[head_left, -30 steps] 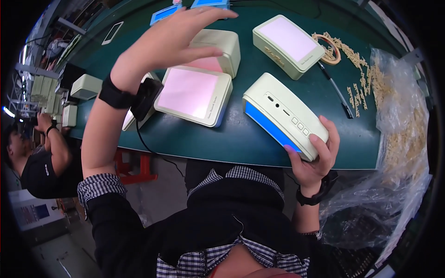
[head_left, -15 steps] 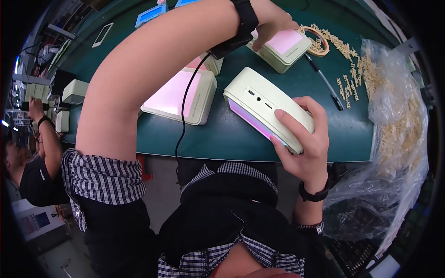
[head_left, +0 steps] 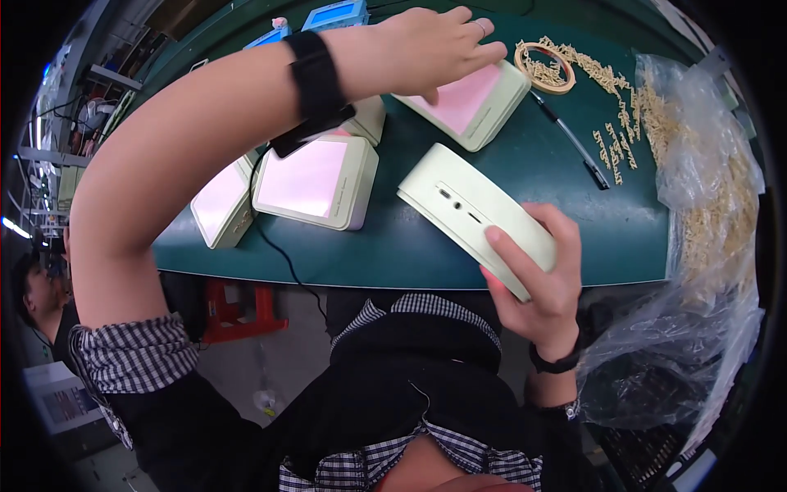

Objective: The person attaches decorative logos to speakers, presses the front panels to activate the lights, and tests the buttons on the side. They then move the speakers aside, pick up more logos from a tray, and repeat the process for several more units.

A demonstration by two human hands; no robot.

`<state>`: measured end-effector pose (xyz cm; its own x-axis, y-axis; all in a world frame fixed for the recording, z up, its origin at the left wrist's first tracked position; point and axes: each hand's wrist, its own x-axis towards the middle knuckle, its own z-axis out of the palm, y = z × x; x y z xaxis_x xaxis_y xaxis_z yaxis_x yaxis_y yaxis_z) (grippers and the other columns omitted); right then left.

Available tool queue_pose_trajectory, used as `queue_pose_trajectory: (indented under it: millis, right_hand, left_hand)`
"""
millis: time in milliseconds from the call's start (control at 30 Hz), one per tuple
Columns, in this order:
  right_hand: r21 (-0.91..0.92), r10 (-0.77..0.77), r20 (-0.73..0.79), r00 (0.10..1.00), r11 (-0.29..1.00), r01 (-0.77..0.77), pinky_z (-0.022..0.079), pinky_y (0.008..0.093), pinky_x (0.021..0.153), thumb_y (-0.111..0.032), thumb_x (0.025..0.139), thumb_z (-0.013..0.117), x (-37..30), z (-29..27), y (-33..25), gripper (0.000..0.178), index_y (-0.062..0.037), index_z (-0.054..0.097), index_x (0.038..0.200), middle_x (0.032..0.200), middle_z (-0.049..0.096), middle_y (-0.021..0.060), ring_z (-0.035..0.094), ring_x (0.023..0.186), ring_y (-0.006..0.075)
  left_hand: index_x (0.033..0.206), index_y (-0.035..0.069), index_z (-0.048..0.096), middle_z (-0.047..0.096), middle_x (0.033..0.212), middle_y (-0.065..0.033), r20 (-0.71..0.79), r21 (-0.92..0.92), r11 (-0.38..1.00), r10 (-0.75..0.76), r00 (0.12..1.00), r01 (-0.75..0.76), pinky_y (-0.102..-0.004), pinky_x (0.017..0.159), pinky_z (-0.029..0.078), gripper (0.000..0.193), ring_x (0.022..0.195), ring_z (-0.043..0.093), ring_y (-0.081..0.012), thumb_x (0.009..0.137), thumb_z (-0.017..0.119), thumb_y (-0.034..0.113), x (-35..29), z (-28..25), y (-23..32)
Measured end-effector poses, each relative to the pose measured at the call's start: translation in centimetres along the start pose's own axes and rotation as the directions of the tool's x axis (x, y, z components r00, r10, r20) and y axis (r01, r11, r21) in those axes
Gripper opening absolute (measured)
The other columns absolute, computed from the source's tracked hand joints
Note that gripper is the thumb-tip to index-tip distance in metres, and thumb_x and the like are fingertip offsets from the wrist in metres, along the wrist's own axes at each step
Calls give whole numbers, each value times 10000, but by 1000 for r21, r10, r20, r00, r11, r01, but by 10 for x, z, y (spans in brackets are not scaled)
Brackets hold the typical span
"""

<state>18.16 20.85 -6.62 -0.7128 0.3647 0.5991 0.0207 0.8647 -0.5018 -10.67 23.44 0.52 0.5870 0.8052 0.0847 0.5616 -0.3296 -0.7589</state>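
My right hand point(head_left: 543, 283) grips a cream rounded box-shaped electronic device point(head_left: 484, 215) by its near end, fingers on the side with the small ports. That device is tilted, and its front face is turned out of sight. Over another cream device with a pink-lit face point(head_left: 467, 102), my left hand point(head_left: 434, 53) reaches with fingers stretched and apart. The thumb overlaps the lit face; whether it touches is unclear. Under my left forearm sit a pink-white lit device point(head_left: 302, 176), a further lit one point(head_left: 220, 205) to its left, and a partly covered one point(head_left: 369, 121) behind.
On the green table, a roll of tape point(head_left: 566, 80) and a black-and-clear pen point(head_left: 571, 141) lie by loose small beige pieces point(head_left: 615, 154). A clear plastic bag point(head_left: 697, 197) of such pieces hangs over the right edge. Blue-screened gadgets point(head_left: 336, 15) stand far back. A black cable point(head_left: 287, 262) crosses the near edge.
My left hand has shifted left, its fingers now spread. The pink-lit device beneath it is turned and nearer. The device in my right hand has moved slightly nearer and tipped, its lit face now hidden.
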Motion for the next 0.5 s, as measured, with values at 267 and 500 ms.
queue_pose_trajectory:
  millis: [267,500]
  right_hand:
    - [-126,127,-107,986,982,-140,483,440,887,-52,662,760,-40,-43,11,490,-69,683,1146,1254,511,251,559,1082,385]
    - [-104,123,-123,985,985,-136,493,420,856,-46,651,747,-33,-36,10,487,-73,697,1134,1231,509,251,566,1059,375]
  left_hand:
    - [1161,70,664,669,1088,-95,80,-537,808,-239,968,244,-364,834,545,379,1001,637,-279,786,724,60,-43,-34,13]
    - [1235,111,642,651,1151,-103,-31,-646,718,-365,930,260,-373,833,542,472,1012,634,-281,775,723,38,-65,-36,33]
